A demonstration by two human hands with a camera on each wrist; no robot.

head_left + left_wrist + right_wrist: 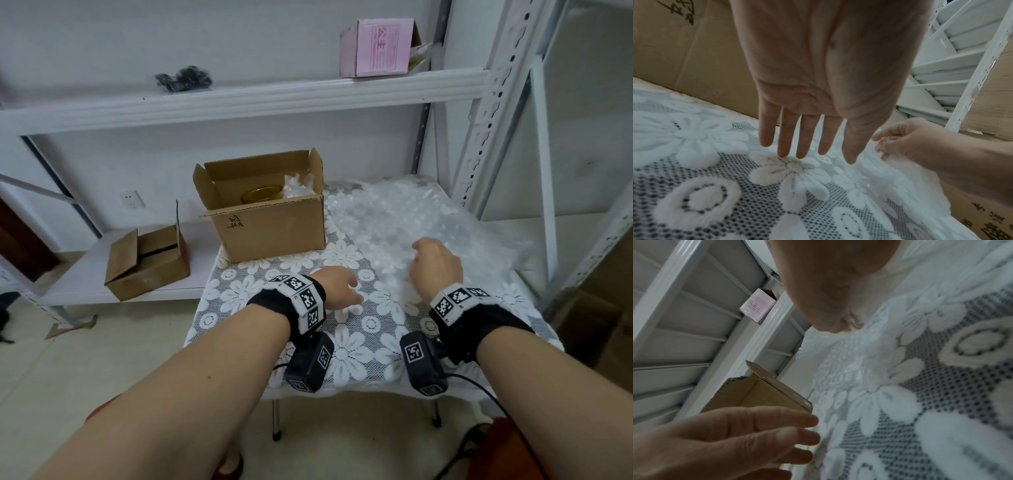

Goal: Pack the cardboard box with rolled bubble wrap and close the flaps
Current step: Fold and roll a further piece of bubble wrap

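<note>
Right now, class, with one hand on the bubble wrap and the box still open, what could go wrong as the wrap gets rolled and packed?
1. The bubble wrap overhangs the table's right edge; only the right hand pinches it, so it may slide off.
2. The cardboard box already holds a gold-lidded jar and some wrap, so a thick roll may stop the flaps closing.

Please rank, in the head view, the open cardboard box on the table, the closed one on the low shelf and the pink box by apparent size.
1. Open brown cardboard box
2. Closed brown cardboard box
3. Pink box, though it sits farther away, so its true size is unsure.
</note>
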